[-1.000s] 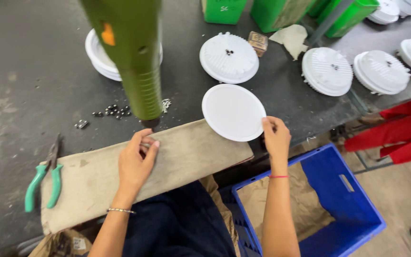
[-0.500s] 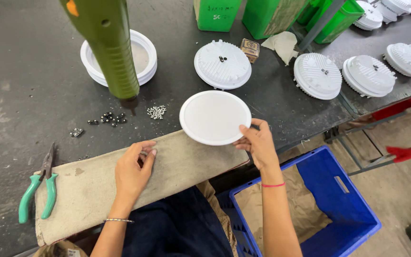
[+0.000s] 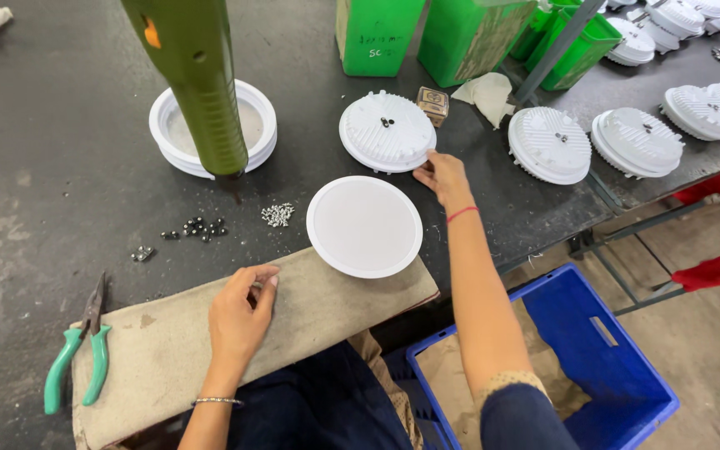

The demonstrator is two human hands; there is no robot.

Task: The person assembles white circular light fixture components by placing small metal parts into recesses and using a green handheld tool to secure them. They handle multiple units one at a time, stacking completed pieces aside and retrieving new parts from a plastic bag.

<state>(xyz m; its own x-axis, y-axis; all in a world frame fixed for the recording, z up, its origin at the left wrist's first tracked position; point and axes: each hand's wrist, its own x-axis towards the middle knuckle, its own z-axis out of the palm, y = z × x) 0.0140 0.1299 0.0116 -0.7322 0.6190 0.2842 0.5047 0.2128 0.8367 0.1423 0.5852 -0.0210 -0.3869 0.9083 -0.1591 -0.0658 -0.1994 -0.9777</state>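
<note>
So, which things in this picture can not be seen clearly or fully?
- Green power tool: head view, top cut off by the frame edge.
- Right hand fingertips: against the ribbed white housing, grip unclear.
- Small screws: too small to tell the type.
- Blue crate: partly hidden by the right arm.

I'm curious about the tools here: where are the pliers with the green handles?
In the head view the pliers lie at the lower left, half on the beige cloth along the table's near edge, to the left of the person's left hand.
</note>
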